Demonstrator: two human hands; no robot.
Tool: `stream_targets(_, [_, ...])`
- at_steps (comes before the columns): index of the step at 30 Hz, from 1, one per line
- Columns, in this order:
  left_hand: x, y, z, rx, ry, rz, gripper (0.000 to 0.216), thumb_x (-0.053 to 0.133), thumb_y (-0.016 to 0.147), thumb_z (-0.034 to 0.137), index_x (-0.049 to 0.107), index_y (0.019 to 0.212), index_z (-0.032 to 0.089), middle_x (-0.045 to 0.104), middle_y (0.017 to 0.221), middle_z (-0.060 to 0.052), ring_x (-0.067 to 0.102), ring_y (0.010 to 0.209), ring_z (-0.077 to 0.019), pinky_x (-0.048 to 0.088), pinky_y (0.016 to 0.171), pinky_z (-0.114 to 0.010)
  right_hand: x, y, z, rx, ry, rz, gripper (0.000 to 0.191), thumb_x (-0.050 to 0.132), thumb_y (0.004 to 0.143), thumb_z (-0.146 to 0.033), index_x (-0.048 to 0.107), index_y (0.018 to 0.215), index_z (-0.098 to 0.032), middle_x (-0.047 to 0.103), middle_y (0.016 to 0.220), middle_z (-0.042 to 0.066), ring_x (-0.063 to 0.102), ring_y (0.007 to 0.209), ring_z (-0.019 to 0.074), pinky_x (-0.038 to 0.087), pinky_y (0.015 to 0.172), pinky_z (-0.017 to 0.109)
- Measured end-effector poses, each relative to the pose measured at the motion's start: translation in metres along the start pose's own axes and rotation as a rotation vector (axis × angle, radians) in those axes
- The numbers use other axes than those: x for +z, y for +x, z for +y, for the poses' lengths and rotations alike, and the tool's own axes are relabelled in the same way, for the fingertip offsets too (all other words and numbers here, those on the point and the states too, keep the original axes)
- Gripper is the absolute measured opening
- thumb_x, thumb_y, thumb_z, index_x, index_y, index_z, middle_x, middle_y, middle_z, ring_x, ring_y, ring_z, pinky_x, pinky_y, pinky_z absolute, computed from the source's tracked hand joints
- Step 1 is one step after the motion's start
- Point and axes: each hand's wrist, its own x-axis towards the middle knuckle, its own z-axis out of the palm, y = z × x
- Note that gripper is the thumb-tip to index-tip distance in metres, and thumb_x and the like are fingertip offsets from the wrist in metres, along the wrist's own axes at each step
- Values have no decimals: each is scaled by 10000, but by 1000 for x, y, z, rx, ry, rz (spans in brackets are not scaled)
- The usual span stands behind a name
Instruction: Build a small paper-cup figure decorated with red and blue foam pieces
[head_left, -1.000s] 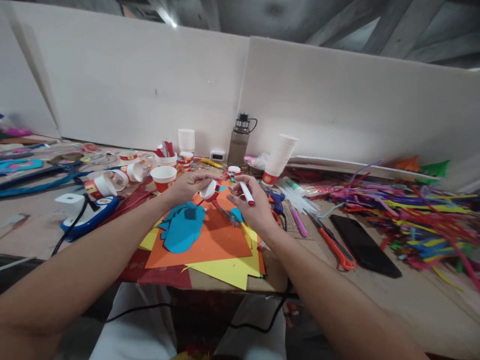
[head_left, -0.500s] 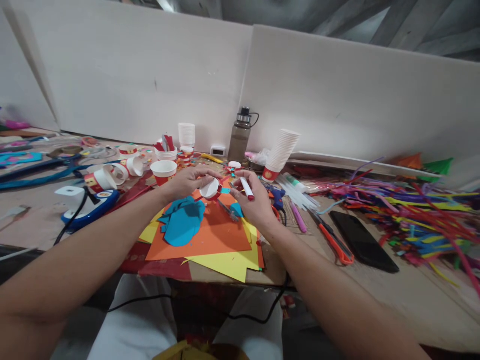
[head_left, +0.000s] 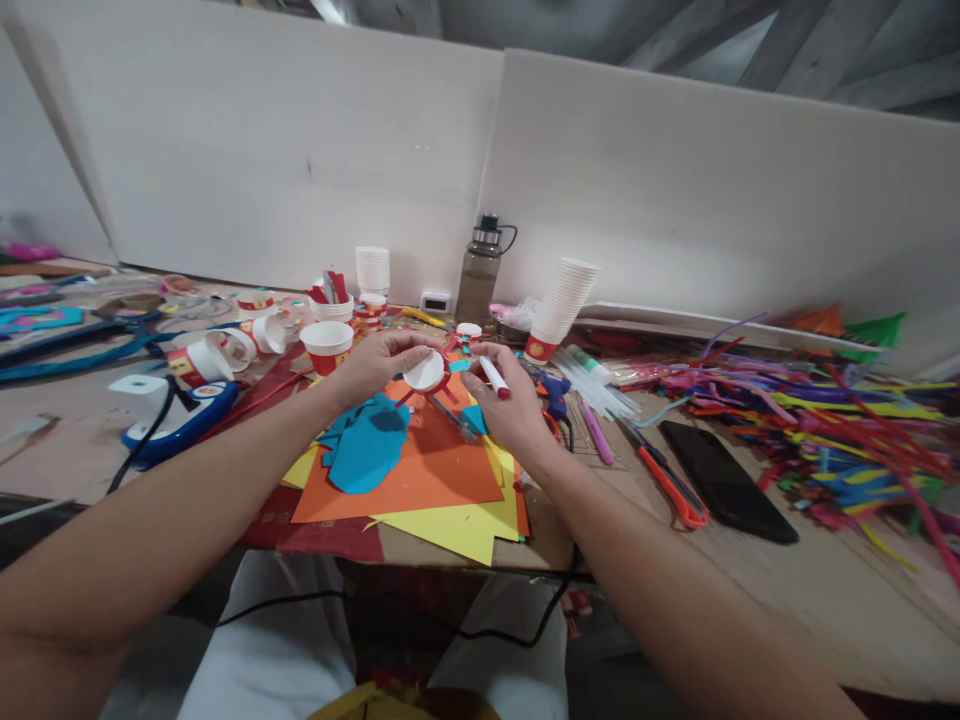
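My left hand [head_left: 375,366] is closed on a cut-down paper cup [head_left: 424,371], its round white bottom facing me and red strips splaying from the rim. At its right edge sits a small blue paper piece [head_left: 458,366], which the fingertips of my right hand [head_left: 508,405] reach. Tucked in that right hand is a white marker [head_left: 493,375] with a dark red end pointing down and right. Beneath both hands lie an orange sheet [head_left: 435,470], cut blue paper [head_left: 369,450] and a pair of scissors [head_left: 454,418], partly hidden.
Another cut cup [head_left: 469,331] stands beyond my hands. A whole paper cup [head_left: 328,345] is at left, a tall cup stack [head_left: 561,310] and water bottle [head_left: 479,275] behind. To the right are a glue gun [head_left: 555,391], box cutter [head_left: 671,485], phone [head_left: 726,482] and pipe cleaners [head_left: 840,430].
The cut-down cup has turned slightly so more of its round bottom and red strips show, and it has shifted a little right. Both hands keep their hold.
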Motion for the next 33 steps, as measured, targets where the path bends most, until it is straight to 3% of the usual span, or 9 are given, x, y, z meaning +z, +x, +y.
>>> stream_targets(5, [7, 1, -8, -156, -82, 193, 354, 717, 706, 432, 723, 898, 134, 718, 852, -67, 595, 711, -145, 439, 636, -257, 3, 6, 8, 262, 299, 33, 377, 687, 744, -377, 558, 1063, -221, 616, 884, -9, 562, 726, 114, 477, 687, 276])
stream_targets(8, [12, 1, -12, -252, -122, 228, 331, 760, 644, 390, 691, 835, 129, 698, 791, -62, 587, 657, -141, 432, 584, -258, 6, 6, 10, 397, 358, 16, 420, 730, 698, -423, 566, 1024, -214, 617, 856, -5, 565, 688, 108, 473, 640, 258])
stream_targets(15, [24, -6, -1, -264, -128, 196, 313, 732, 699, 305, 652, 937, 118, 681, 814, -57, 594, 636, -124, 449, 573, -250, 11, 3, 9, 394, 257, 31, 494, 785, 641, -454, 590, 1020, -204, 636, 826, -7, 582, 698, 116, 464, 605, 244])
stream_targets(24, [29, -11, 7, -288, -191, 111, 348, 752, 710, 353, 638, 962, 141, 669, 805, -43, 587, 594, -110, 423, 524, -234, 9, 4, 3, 499, 464, 31, 457, 833, 535, -194, 547, 891, -203, 636, 687, -53, 588, 569, 88, 484, 538, 209])
stream_targets(33, [20, -8, 9, -350, -418, -8, 336, 776, 684, 406, 643, 843, 141, 628, 745, -17, 555, 586, -90, 411, 536, -227, 2, 7, -6, 589, 603, 16, 284, 742, 648, -64, 580, 852, -177, 659, 653, -10, 578, 546, 75, 497, 503, 159])
